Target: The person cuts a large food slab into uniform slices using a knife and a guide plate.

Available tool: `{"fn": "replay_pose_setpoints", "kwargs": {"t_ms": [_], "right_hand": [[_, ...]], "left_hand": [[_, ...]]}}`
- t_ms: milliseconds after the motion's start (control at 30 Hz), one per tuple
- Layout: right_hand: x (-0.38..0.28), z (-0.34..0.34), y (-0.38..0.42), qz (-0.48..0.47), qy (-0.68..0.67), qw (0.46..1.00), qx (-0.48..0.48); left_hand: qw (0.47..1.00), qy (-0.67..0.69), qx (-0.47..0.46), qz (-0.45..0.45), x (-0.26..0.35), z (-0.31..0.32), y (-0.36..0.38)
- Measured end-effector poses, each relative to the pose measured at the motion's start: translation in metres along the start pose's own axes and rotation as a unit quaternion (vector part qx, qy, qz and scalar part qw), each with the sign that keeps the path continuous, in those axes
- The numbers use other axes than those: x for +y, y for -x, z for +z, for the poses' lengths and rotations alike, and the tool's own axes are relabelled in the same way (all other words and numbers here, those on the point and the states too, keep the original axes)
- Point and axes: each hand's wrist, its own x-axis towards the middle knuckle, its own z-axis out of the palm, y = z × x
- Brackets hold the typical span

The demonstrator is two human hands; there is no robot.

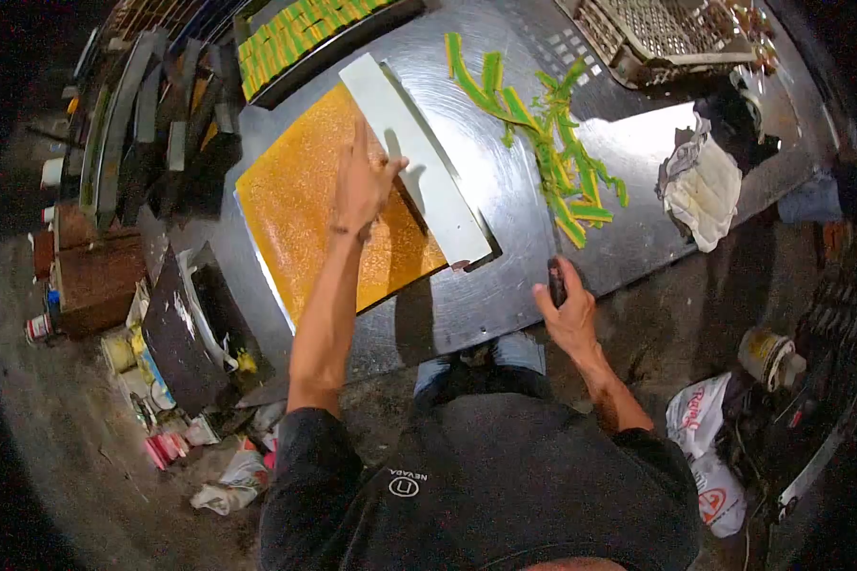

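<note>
My left hand (360, 190) reaches over a flat, square orange-brown slab (300, 190) with a speckled top. Its fingers are stretched out, and the thumb reaches to a long white bar (419, 157) lying along the slab's right edge. My right hand (569, 314) is closed around the dark handle of a knife (557, 282) at the table's near edge; the thin blade points away from me, hard to make out against the metal. Just beyond it lies a loose heap of green and yellow strips (552, 133).
A dark tray (328, 52) of green-yellow pieces stands at the back of the metal table (505, 290). A crumpled pale cloth (703, 186) and a plastic crate (628, 48) are on the right. Metal trays (129, 124) stand to the left; plastic bags (700, 419) lie on the floor.
</note>
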Motion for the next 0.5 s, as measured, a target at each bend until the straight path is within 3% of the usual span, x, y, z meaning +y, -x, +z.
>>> {"fn": "replay_pose_setpoints", "kwargs": {"t_ms": [33,100,167,233,300,333,400,500], "right_hand": [[-0.004,0.003,-0.007,-0.01,0.001,1.0,-0.004],[-0.014,0.011,-0.036,0.042,0.063,0.991,-0.106],[-0.007,0.034,-0.063,-0.067,0.068,0.995,-0.018],[-0.013,0.047,-0.089,-0.056,0.083,0.995,-0.024],[-0.022,0.056,-0.102,-0.043,0.095,0.994,-0.028],[-0.027,0.061,-0.103,-0.026,0.106,0.994,-0.033],[-0.038,0.068,-0.103,-0.01,0.109,0.993,-0.036],[-0.041,0.074,-0.103,0.021,0.117,0.992,-0.045]], "left_hand": [[0.996,0.041,0.072,0.024,-0.009,-0.002,0.022],[0.981,0.148,0.095,-0.077,-0.053,-0.008,0.064],[0.957,0.168,0.194,-0.132,-0.12,-0.01,0.115],[0.935,0.122,0.261,-0.207,-0.188,-0.012,0.17],[0.933,-0.025,0.248,-0.258,-0.298,0.013,0.228],[0.93,-0.023,0.253,-0.264,-0.296,0.008,0.244],[0.905,0.038,0.108,-0.409,-0.295,-0.001,0.266],[0.909,0.042,0.072,-0.409,-0.308,0.012,0.276]]}}
